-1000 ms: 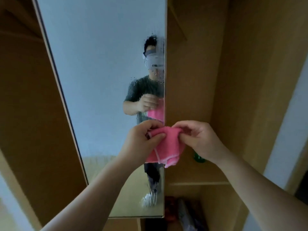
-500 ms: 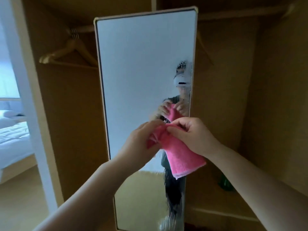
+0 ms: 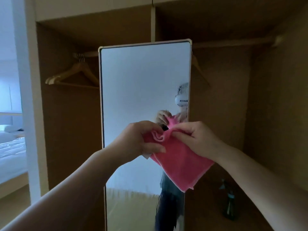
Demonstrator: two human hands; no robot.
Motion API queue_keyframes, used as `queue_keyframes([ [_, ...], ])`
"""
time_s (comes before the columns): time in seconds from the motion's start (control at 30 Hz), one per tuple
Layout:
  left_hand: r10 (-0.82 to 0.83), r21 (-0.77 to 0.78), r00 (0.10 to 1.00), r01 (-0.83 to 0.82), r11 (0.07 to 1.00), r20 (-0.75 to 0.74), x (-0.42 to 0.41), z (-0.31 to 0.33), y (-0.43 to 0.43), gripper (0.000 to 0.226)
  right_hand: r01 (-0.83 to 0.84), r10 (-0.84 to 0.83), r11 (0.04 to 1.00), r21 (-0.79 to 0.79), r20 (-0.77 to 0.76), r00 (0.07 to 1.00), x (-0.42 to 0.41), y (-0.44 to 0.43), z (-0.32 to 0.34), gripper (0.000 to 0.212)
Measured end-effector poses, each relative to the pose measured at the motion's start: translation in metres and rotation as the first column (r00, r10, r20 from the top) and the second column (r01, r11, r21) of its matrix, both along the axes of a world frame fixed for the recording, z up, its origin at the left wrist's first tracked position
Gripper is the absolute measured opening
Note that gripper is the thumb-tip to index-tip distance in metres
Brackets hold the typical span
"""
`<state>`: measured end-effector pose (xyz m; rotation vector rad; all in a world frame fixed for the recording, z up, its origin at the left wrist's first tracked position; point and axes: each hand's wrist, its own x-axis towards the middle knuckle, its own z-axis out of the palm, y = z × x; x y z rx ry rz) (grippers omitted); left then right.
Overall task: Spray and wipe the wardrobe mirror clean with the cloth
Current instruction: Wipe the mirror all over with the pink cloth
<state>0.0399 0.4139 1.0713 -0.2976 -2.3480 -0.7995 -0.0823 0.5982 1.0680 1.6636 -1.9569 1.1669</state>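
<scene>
Both hands are raised in front of the tall white-framed wardrobe mirror [image 3: 143, 90], sharing one pink microfibre cloth [image 3: 181, 162] between them. The left hand [image 3: 141, 140] has its grip clamped on the cloth's bunched upper-left part, thumb pressed across the fabric near the lower edge and fingers curled over the top, so a rolled fold of pink with a pale hem shows just inside the curl. The right hand [image 3: 198, 139] pinches the cloth's top edge just beside the left, its grip closed on a small peak of fabric that rises between the two hands. From these two holds most of the cloth hangs down and to the right, below the right wrist, its layered lower corner loose over the mirror's lower right edge (whether it touches the glass cannot be told).

The mirror stands upright inside the open brown wooden wardrobe [image 3: 266, 97], and near its right edge the glass carries speckled droplets over the reflection of the hands and cloth. Pale wooden hangers [image 3: 73, 75] hang on the rail to the left of it. A dark green bottle [image 3: 230, 204] stands on the wardrobe floor, low right, well apart from the hands. A white bed [image 3: 11, 155] shows at far left.
</scene>
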Motion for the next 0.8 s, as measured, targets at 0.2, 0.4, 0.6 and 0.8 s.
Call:
queue_keyframes([
  [0.2,0.054,-0.120,0.964,-0.087,0.989,-0.261,-0.031,0.031,-0.032,0.016,0.266,-0.308,0.948,-0.173,-0.297,0.904,-0.010,-0.034,0.021,0.018],
  [0.4,0.002,-0.170,0.924,-0.072,0.983,-0.381,-0.069,0.093,-0.061,0.012,0.398,-0.587,0.793,-0.460,-0.404,0.701,-0.018,-0.079,0.048,0.009],
  [0.6,-0.055,-0.260,0.900,-0.066,0.963,-0.433,-0.106,0.125,-0.082,0.015,0.594,-0.751,0.651,-0.472,-0.516,0.412,-0.037,-0.098,0.065,0.031],
  [0.8,-0.039,-0.258,0.874,-0.100,0.961,-0.485,-0.134,0.144,-0.089,0.022,0.632,-0.795,0.578,-0.517,-0.531,0.293,-0.063,-0.106,0.090,0.051],
])
